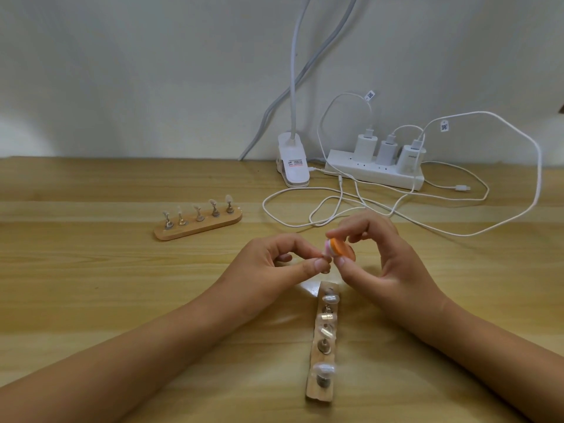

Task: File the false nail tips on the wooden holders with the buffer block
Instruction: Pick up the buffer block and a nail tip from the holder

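The near wooden holder (318, 392) lies on the table (91, 285) at bottom centre, running lengthwise away from the camera between the two forearms. Metal stands rise from it, and clear false nail tips (324, 368) sit on several of them; seen from above, the tips are pale and glossy.

Just past the holder's far end, above the table, the right hand (387, 264) pinches the buffer block (345, 250) between thumb and forefinger, with the other fingers curled above it. The block is small, with an orange face turned toward the camera and pink and white layers at its left end. That left end meets the fingertips of the left hand (268, 264), whose thumb and forefinger are pressed together on a small pale piece (326, 257). The piece is too hidden to tell exactly what it is. The remaining fingers of the left hand are curled into the palm.

Well apart, to the back left, a second wooden holder (195, 232) lies slanted, with five stands upright in a row, each topped by a nail tip.

Against the wall at the back stand a white clip lamp (293, 166) and a white power strip (375, 175) with three chargers (385, 151) plugged in. White cables (305, 215) loop from there across the table behind the hands.
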`<state>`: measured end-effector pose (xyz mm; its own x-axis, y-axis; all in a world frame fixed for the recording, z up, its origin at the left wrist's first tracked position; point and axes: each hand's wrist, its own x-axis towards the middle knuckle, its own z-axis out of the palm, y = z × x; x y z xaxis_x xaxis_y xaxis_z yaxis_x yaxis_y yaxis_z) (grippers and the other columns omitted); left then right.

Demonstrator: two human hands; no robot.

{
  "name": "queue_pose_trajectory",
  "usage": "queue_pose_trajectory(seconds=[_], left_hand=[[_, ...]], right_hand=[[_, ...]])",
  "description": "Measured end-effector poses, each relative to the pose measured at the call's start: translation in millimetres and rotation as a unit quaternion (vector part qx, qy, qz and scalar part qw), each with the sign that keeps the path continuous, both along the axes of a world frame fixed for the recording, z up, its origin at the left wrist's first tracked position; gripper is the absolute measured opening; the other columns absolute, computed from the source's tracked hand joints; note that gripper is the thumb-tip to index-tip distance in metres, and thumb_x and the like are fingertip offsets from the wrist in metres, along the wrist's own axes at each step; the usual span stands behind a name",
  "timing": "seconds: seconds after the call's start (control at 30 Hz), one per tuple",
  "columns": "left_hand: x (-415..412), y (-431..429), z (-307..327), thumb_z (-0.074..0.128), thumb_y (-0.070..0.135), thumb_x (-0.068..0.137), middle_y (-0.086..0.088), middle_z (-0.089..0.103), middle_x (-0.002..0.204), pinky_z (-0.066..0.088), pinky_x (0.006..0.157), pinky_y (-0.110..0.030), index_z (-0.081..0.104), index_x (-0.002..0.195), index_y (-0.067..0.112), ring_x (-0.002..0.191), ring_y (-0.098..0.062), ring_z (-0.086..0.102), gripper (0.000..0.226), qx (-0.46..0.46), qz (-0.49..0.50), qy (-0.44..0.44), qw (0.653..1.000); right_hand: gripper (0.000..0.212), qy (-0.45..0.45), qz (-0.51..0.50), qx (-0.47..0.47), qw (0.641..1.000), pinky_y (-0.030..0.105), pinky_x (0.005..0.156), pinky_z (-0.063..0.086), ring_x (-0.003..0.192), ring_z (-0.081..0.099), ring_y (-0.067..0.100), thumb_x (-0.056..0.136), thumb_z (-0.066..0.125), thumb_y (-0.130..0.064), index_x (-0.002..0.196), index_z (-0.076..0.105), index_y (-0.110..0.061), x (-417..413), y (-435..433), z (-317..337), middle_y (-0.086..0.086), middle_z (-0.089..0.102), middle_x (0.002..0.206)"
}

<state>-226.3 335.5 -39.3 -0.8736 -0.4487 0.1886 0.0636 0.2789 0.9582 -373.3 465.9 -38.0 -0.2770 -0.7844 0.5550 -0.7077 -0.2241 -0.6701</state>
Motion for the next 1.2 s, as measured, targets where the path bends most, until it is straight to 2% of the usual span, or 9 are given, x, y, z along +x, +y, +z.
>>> queue_pose_trajectory(seconds=[0.27,0.37,0.5,0.6,0.67,0.77,0.93,1.03,1.2], left_hand=[[0.2,1.4,2.6,0.071,0.040,0.073,0.022,0.065,0.067,0.036,0.066,-0.006,0.075,0.080,0.023,0.062,0.005,0.050,0.019,0.000,0.009,-0.001,1.000],[-0.2,-0.4,1.2,0.072,0.041,0.072,0.014,0.072,0.079,0.046,0.082,-0.022,0.075,0.082,0.024,0.079,-0.014,0.063,0.020,0.001,0.016,-0.007,1.000],[1.3,1.4,3.3,0.070,0.038,0.073,0.022,0.067,0.068,0.041,0.071,-0.011,0.074,0.080,0.023,0.067,0.005,0.055,0.016,-0.004,0.002,-0.008,1.000],[0.5,0.6,1.4,0.072,0.037,0.074,0.006,0.075,0.087,0.048,0.089,-0.038,0.075,0.083,0.022,0.086,-0.028,0.065,0.018,-0.002,0.012,-0.008,1.000],[0.8,0.9,1.7,0.073,0.036,0.075,0.000,0.075,0.089,0.051,0.085,-0.039,0.075,0.084,0.025,0.084,-0.036,0.063,0.015,0.005,0.011,-0.008,1.000],[2.4,0.6,2.4,0.075,0.029,0.080,0.003,0.074,0.084,0.046,0.065,-0.018,0.075,0.083,0.028,0.070,-0.014,0.054,0.003,0.020,0.002,-0.006,1.000],[2.5,0.3,2.7,0.074,0.025,0.083,0.012,0.071,0.081,0.039,0.062,-0.015,0.076,0.083,0.027,0.064,-0.008,0.046,0.002,-0.002,-0.003,0.003,1.000],[2.4,0.1,1.5,0.071,0.034,0.079,0.003,0.073,0.096,0.042,0.070,-0.027,0.076,0.085,0.028,0.072,-0.017,0.050,0.009,-0.005,0.001,0.001,1.000],[2.0,0.5,2.3,0.072,0.028,0.082,0.005,0.072,0.098,0.040,0.075,-0.024,0.076,0.085,0.030,0.076,-0.004,0.054,0.005,-0.017,0.003,0.010,1.000]], right_hand=[[0.020,0.040,-0.004,-0.016,0.999,0.030,0.092,0.041,0.099,0.054,0.016,0.078,0.065,-0.025,0.097,0.059,-0.024,4.0,0.2,0.0,-0.016,0.058,0.099],[0.021,0.033,-0.025,-0.008,0.999,0.036,0.091,0.042,0.097,0.053,0.015,0.077,0.068,-0.019,0.095,0.059,-0.024,3.2,-0.7,0.3,-0.013,0.059,0.098],[0.019,0.043,-0.016,-0.017,0.999,0.032,0.091,0.042,0.098,0.053,0.015,0.078,0.063,-0.025,0.097,0.059,-0.026,4.6,-0.4,1.2,-0.016,0.058,0.100],[0.023,0.043,-0.034,-0.002,0.998,0.042,0.093,0.042,0.098,0.053,0.015,0.078,0.058,-0.032,0.100,0.062,-0.027,4.8,-0.6,1.4,-0.015,0.062,0.098],[0.024,0.038,-0.049,0.011,0.998,0.048,0.095,0.040,0.102,0.053,0.015,0.079,0.054,-0.035,0.101,0.064,-0.032,3.9,-1.5,3.4,-0.013,0.064,0.100],[0.026,0.035,-0.056,0.010,0.998,0.052,0.099,0.037,0.109,0.054,0.019,0.080,0.051,-0.035,0.103,0.065,-0.038,4.3,-1.1,6.8,-0.013,0.064,0.102],[0.028,0.046,-0.033,0.017,0.998,0.052,0.099,0.036,0.113,0.049,0.015,0.083,0.052,-0.034,0.106,0.066,-0.041,6.0,1.8,6.6,-0.017,0.061,0.107],[0.029,0.022,-0.044,0.029,0.998,0.054,0.101,0.034,0.114,0.048,0.014,0.082,0.050,-0.038,0.106,0.066,-0.042,4.8,0.8,8.0,-0.015,0.062,0.106],[0.030,0.026,-0.038,0.031,0.998,0.055,0.100,0.034,0.113,0.049,0.014,0.082,0.052,-0.038,0.108,0.068,-0.041,4.0,2.4,7.5,-0.016,0.061,0.106]])
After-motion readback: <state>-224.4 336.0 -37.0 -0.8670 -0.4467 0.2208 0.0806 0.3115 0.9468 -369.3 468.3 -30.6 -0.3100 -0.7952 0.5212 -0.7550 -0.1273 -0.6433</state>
